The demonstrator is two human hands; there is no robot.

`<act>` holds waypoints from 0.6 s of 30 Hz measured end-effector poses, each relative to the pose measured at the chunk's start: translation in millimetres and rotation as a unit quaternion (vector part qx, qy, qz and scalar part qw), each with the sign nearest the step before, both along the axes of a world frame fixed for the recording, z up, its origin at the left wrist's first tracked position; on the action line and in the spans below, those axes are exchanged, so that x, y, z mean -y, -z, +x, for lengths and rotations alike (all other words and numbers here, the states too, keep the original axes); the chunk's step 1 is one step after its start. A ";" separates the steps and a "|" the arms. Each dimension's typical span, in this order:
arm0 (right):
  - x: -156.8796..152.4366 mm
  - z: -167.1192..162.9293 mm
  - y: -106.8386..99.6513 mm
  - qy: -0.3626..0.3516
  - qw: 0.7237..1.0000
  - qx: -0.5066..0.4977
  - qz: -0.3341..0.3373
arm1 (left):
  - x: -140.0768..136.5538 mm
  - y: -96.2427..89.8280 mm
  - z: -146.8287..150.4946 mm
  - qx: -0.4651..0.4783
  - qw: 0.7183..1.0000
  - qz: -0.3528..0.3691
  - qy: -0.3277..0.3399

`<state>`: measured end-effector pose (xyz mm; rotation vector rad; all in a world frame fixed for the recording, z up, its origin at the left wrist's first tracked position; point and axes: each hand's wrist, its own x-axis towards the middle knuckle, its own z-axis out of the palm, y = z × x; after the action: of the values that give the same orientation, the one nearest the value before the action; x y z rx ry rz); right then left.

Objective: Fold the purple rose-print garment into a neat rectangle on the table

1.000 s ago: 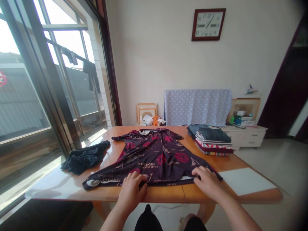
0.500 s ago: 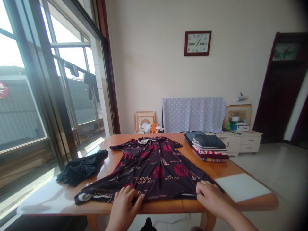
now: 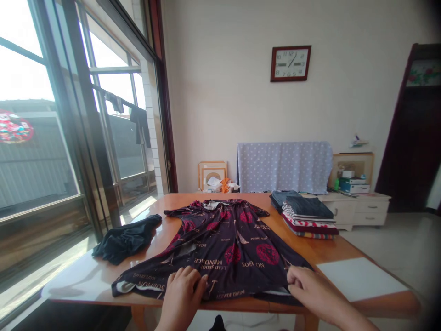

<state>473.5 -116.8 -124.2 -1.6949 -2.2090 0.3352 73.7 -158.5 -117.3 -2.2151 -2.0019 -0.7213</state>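
A dark short-sleeved dress with red circles and pale lettering lies spread out, its neckline away from me and its wide hem along the near table edge. My left hand is closed on the fabric near the middle of the hem, fingers curled and thumb alongside. At the right part of the hem, my right hand pinches the cloth, pulling creases into it. White lining shows at the left corner and beneath the right part of the hem.
A crumpled black garment lies left of the dress. Folded clothes are stacked at the back right of the wooden table. A white sheet covers the right end. Tall windows stand at the left.
My right hand has lifted its part of the hem slightly, and more white lining shows beneath. The left hand stays near the same spot. The camera view has turned a little left.
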 end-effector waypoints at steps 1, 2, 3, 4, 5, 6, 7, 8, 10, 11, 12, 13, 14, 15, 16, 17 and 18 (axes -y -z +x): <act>-5.0 3.4 0.8 0.010 1.000 -0.010 0.013 | -2.8 -1.3 -3.6 0.004 1.000 -0.002 -0.008; -10.7 7.6 3.1 0.031 0.999 -0.013 0.033 | -5.6 -2.2 -7.4 0.008 1.000 -0.006 -0.018; -16.6 12.2 6.8 0.063 0.996 -0.006 0.056 | -8.1 -2.4 -11.4 0.011 0.999 -0.011 -0.028; -22.4 16.9 11.9 0.100 0.992 0.009 0.079 | -10.3 -1.8 -15.3 0.013 0.999 -0.014 -0.037; -27.6 21.3 17.9 0.140 0.985 0.029 0.097 | -12.2 -0.6 -18.7 0.012 0.999 -0.015 -0.046; -32.0 25.0 24.2 0.169 0.979 0.046 0.108 | -13.7 1.0 -21.5 0.009 0.998 -0.012 -0.055; -35.2 27.7 30.2 0.186 0.974 0.057 0.113 | -15.0 2.9 -23.5 0.004 0.998 -0.008 -0.063; -37.2 29.1 35.3 0.191 0.973 0.059 0.113 | -16.0 4.6 -24.8 -0.002 0.998 -0.003 -0.068; -37.7 28.8 40.5 0.179 0.978 0.040 0.104 | -17.1 6.6 -25.3 -0.017 0.997 -0.005 -0.074; -36.4 27.7 40.1 0.169 0.981 0.027 0.096 | -17.0 6.6 -25.0 -0.024 0.997 -0.014 -0.077; -34.4 26.5 38.0 0.159 0.983 0.014 0.085 | -16.2 6.0 -24.5 -0.028 0.996 -0.026 -0.080; -31.6 25.9 34.6 0.150 0.986 0.003 0.072 | -14.5 5.1 -24.1 -0.030 0.995 -0.040 -0.083; -28.3 26.2 30.6 0.139 0.989 -0.006 0.058 | -11.7 4.1 -24.1 -0.030 0.994 -0.055 -0.086; -24.3 28.0 26.9 0.127 0.991 -0.015 0.044 | -7.9 3.3 -24.7 -0.029 0.993 -0.071 -0.089; -19.7 31.2 24.2 0.114 0.993 -0.022 0.029 | -2.9 2.9 -25.9 -0.028 0.992 -0.088 -0.089; -14.7 35.8 23.0 0.102 0.994 -0.029 0.015 | 2.9 3.1 -28.0 -0.027 0.990 -0.107 -0.085; -9.4 41.6 23.6 0.091 0.995 -0.035 0.003 | 9.3 3.7 -31.0 -0.028 0.988 -0.131 -0.080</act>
<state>515.2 -107.4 -147.8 -1.8346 -1.9873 0.3348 42.8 -167.7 -121.0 -2.1391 -2.3288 -0.3935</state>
